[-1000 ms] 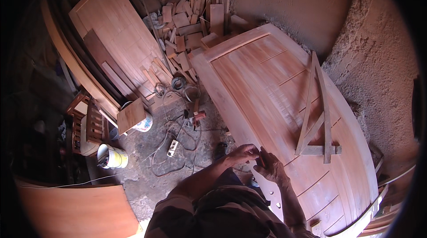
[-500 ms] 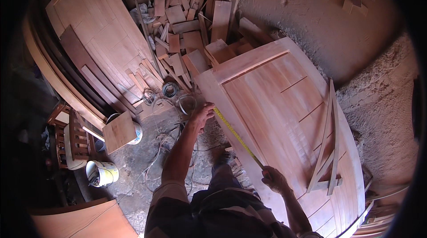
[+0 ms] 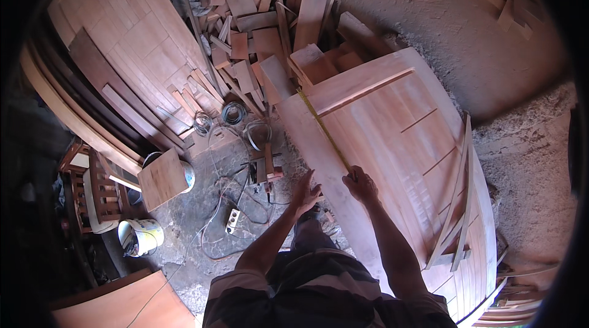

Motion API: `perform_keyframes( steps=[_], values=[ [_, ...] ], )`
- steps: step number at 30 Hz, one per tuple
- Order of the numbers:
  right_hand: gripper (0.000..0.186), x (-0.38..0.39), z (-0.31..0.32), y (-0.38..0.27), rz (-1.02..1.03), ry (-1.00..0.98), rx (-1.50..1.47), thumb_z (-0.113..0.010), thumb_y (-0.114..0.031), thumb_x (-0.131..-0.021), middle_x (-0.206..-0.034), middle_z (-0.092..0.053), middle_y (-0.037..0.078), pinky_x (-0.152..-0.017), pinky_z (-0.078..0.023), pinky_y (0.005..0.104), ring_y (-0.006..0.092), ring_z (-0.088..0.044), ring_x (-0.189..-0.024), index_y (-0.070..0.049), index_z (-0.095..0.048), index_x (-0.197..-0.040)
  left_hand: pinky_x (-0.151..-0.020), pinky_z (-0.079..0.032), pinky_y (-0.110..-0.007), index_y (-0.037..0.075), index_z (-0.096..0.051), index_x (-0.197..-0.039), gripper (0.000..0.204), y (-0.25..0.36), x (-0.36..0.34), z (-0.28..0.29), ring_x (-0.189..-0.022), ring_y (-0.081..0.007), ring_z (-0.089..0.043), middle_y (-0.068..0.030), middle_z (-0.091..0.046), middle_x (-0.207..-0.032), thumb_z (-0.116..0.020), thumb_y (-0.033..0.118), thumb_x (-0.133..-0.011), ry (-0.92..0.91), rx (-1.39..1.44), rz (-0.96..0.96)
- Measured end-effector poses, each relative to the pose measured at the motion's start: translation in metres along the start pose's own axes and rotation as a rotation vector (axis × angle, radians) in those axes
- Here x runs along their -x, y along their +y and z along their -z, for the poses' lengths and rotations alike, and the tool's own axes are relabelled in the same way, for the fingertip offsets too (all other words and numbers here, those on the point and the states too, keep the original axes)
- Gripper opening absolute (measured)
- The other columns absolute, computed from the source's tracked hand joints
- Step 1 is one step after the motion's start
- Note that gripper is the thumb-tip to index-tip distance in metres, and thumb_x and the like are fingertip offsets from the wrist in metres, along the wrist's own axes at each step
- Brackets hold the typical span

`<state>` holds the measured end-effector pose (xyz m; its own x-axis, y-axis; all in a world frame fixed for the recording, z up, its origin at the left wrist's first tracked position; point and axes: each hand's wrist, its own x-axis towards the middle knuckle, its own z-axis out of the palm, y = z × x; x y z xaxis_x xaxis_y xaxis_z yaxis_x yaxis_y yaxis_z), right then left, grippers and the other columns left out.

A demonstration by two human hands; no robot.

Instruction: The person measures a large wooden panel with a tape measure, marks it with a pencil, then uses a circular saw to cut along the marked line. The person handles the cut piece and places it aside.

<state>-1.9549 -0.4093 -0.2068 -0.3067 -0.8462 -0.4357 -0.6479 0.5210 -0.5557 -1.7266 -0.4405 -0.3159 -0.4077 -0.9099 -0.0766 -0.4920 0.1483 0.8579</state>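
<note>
While tape (image 3: 326,131) extends, white bucket (image 3: 150,237), dark contents (image 3: 129,242)

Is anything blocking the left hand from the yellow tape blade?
Nothing visible stands between the left hand and the tape blade; only the pale border of the wooden panel lies beneath that gap. The right hand holds the blade's near end.

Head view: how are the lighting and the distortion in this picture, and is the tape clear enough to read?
In the head view, the rim is black; the wooden panel bows at its right edge, glare whitening its lower right border; the slatted wooden piece at left sits in gloom. Same head view: the yellow tape shows, its markings too small to read.
</note>
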Motion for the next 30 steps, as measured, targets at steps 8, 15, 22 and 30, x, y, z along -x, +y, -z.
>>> perform_keyframes(
  steps=[8,15,22,30],
  values=[
    [0.053,0.033,-0.014,0.013,0.013,0.125,0.105,-0.074,-0.046,-0.083,-0.102,-0.064,0.022,-0.084,-0.051,0.0591,0.0448,-0.065,-0.099,-0.024,-0.055,-0.127,-0.121,-0.031,-0.049,0.002,-0.029,-0.158,0.076,-0.004,0.020,0.006,-0.149,-0.0472,-0.031,-0.0284,-0.034,-0.160,-0.067,0.021,-0.095,-0.097,0.004,0.026],
    [0.057,0.037,-0.020,0.009,0.009,0.115,0.138,-0.076,-0.047,-0.083,-0.110,-0.061,0.024,-0.085,-0.049,0.0622,0.0476,-0.061,-0.107,-0.025,-0.053,-0.130,-0.116,-0.036,-0.058,0.007,-0.039,-0.155,0.069,0.015,-0.043,0.027,-0.149,-0.0435,-0.033,-0.0231,-0.033,-0.163,-0.065,0.023,-0.093,0.129,-0.313,0.012],
    [0.063,0.037,-0.020,0.009,-0.009,0.082,0.166,-0.076,-0.050,-0.083,-0.115,-0.059,0.024,-0.088,-0.050,0.0623,0.0469,-0.060,-0.112,-0.026,-0.050,-0.134,-0.117,-0.033,-0.059,0.012,-0.038,-0.156,0.069,0.012,-0.160,0.062,-0.150,-0.0439,-0.030,-0.0198,-0.033,-0.163,-0.062,0.027,-0.093,0.122,-0.506,0.045],
    [0.066,0.035,-0.019,0.006,-0.041,0.056,0.180,-0.076,-0.052,-0.083,-0.119,-0.058,0.023,-0.089,-0.050,0.0624,0.0465,-0.059,-0.116,-0.026,-0.049,-0.137,-0.119,-0.030,-0.059,0.032,-0.034,-0.160,0.074,-0.010,-0.251,0.095,-0.149,-0.0490,-0.024,-0.0212,-0.029,-0.160,-0.061,0.035,-0.092,-0.002,-0.711,0.244]
  ],
)
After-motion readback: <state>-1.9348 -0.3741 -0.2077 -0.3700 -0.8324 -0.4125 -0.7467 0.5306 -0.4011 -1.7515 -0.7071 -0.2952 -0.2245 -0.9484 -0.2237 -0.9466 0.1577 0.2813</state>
